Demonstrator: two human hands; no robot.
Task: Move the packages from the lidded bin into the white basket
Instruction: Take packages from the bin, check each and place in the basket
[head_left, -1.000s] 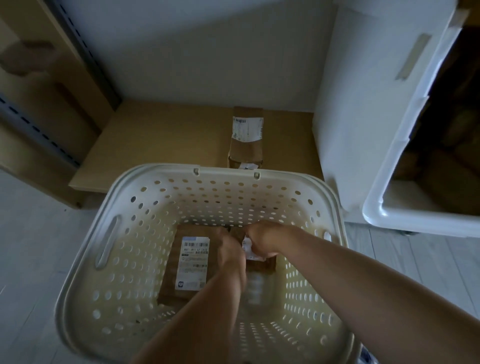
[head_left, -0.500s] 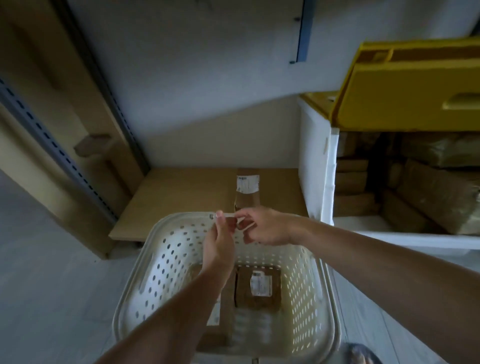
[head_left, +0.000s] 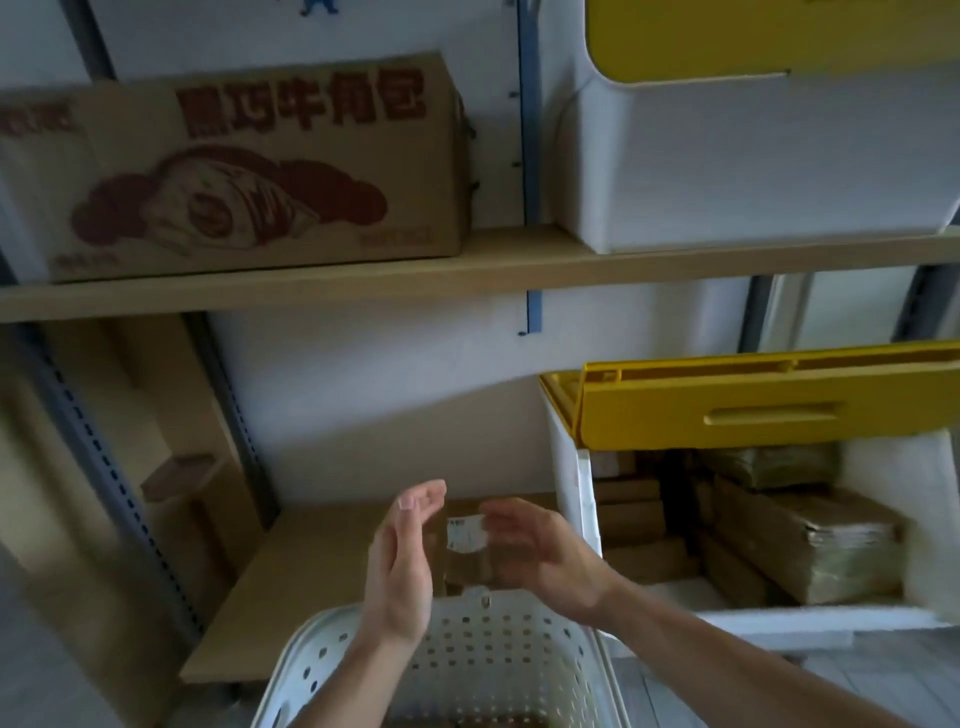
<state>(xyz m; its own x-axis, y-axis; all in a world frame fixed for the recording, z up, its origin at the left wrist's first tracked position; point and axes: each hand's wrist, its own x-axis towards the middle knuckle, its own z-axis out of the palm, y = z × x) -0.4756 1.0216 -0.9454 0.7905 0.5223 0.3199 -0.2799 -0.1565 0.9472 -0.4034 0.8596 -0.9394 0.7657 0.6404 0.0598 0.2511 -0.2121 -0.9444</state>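
Raised since half a second ago: left hand (head_left: 400, 571) and right hand (head_left: 540, 556), now above the far rim of the perforated white plastic basket (head_left: 498, 654), palms facing, fingers relaxed, holding nothing. Brown paper-wrapped packages (head_left: 795, 540) stacked inside the white bin with lifted yellow lid (head_left: 769, 402). Small labelled cardboard box (head_left: 467, 545) behind the hands. Croissant-printed cardboard carton (head_left: 244, 166) marked "黑巧牛角包".

white perforated basket (head_left: 467, 654), yellow bin lid (head_left: 769, 410)
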